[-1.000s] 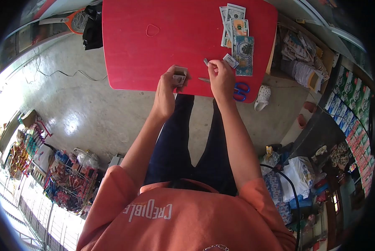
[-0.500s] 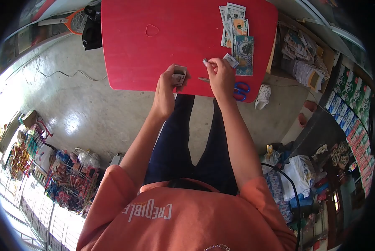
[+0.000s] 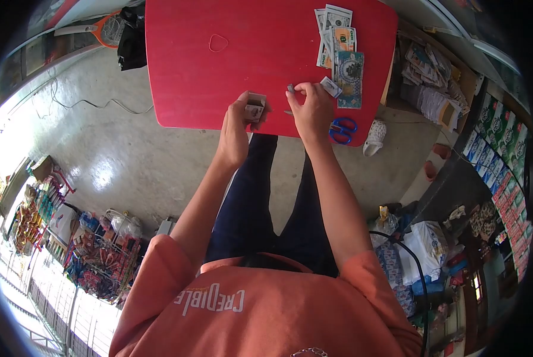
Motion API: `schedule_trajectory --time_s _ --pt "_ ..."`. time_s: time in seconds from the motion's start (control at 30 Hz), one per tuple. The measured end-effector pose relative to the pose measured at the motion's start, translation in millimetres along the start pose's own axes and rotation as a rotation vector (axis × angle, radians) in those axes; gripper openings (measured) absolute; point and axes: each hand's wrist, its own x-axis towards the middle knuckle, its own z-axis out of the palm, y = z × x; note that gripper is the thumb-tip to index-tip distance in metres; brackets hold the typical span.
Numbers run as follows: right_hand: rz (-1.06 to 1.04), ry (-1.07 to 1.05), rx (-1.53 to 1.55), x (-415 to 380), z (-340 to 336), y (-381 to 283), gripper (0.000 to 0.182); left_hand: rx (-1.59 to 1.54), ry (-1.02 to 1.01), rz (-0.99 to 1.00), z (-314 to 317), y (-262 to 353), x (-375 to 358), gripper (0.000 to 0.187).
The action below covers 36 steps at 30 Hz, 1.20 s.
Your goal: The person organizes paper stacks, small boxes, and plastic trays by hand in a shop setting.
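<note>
Small box (image 3: 254, 111) in grip of left fingers (image 3: 240, 105), grey piece (image 3: 291, 88) between pinched right fingers (image 3: 306, 90)

White lettering (image 3: 213, 300) "CREDIBLE", upside down, across the orange shirt (image 3: 296, 306), and "100" on a banknote (image 3: 343, 39)

Small shop by appearance, indicated by green, blue and red packages (image 3: 497, 169) that were arranged in repeating rows at right, colourful packets (image 3: 103, 256) that were massed at lower left, bagged goods (image 3: 424, 247) at lower right
</note>
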Motion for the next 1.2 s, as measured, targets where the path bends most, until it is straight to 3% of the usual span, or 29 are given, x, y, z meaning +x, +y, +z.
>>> schedule_trajectory --time_s 0.17,0.4,0.5,0.6,0.7,0.8,0.9,1.1,1.2 --pt "-0.073 -0.01 -0.033 4 1 2 0.022 -0.038 0.011 0.015 -2 -4 0 0.059" --pt "-0.019 -0.064 0.15 11 -7 3 0.019 -0.015 -0.004 0.029 -1 -6 1 0.052" --pt "-0.018 -0.128 0.343 13 -37 -15 0.017 0.002 -0.025 0.016 -6 -12 5 0.06" --pt "-0.116 -0.212 0.558 17 -76 -42 0.016 0.068 -0.115 -0.033 -12 -11 8 0.057" --pt "-0.218 -0.35 0.551 20 -112 -55 0.018 0.269 -0.155 -0.016 -14 -9 7 0.039" --pt "-0.3 -0.426 0.425 23 -137 -62 0.017 0.71 -0.223 0.484 -24 -25 11 0.031" --pt "-0.395 -0.453 0.232 32 -158 -70 0.017 0.983 -0.334 0.468 -21 -7 13 0.029" --pt "-0.612 -0.446 -0.01 41 -169 -83 0.02 1.115 -0.427 0.618 -10 5 7 0.031" --pt "-0.692 -0.442 -0.127 42 -167 -82 0.018 1.036 -0.404 0.853 -3 3 11 0.031"
